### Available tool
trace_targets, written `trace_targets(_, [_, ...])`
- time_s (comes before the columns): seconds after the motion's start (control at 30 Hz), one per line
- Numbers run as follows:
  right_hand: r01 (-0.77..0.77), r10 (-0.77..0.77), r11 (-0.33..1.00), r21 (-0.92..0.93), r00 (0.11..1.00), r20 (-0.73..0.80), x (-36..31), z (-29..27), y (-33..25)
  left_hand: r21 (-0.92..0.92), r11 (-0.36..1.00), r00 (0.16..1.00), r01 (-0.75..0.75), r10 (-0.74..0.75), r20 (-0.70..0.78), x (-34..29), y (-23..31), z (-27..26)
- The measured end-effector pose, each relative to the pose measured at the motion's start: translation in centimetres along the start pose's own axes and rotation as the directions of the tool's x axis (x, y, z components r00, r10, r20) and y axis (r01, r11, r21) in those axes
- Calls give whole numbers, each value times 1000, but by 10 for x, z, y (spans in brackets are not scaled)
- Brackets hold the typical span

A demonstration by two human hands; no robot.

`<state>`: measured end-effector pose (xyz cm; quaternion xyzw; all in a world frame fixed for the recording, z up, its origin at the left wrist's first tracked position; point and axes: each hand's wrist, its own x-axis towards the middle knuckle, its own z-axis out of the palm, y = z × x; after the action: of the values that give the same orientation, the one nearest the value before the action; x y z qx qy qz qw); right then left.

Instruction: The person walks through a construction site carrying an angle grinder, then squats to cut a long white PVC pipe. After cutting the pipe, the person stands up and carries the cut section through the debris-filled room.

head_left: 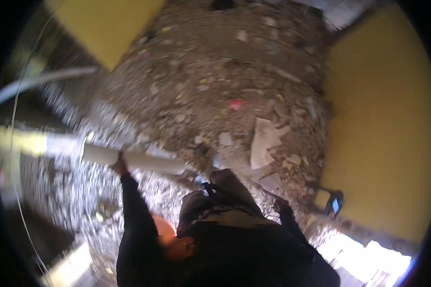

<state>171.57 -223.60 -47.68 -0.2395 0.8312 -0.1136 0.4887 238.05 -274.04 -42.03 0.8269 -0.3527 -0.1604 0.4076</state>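
My left hand [120,165] reaches out to the left and grips a long, pale, straight piece [155,163] near its middle. That piece lies crosswise over the rubble, and blur hides whether it is a pipe or a board. On the right, my right hand [281,205] is low beside my leg, its fingers closed around the end of a thin dark stick [264,191]. The stick slants toward my knee, where its far part is lost. An orange rounded object [164,226] shows beside my left forearm, partly hidden by it.
Broken stones and rubble [196,95] cover the ground, with a torn pale sheet [263,142] and a red scrap [235,104] on it. A yellow wall [383,124] stands at right, a black device with a lit screen [335,205] near its foot. A thin cable [15,115] hangs at left.
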Motion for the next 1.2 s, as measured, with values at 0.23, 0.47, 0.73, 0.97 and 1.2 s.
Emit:
trace_targets(0.23, [428,-557,787,-443,802,-214,215,-14,-324,248,856,870,-453,365,330,60,87,136])
trace_targets(0.47, [823,-897,391,-412,239,-373,324,-1,-522,433,813,853,-389,140,503,147,17,78])
trace_targets(0.73, [511,-661,330,-794,725,192,318,32,-498,686,705,714,-178,-387,583,206,-68,22])
trace_targets(0.97, [-316,234,475,822,945,228,201,70,-453,131,854,532,-503,187,826,303,32,242])
trace_targets(1.2, [-387,345,609,692,915,209,314,87,-571,69,731,257,-679,148,955,391,257,560])
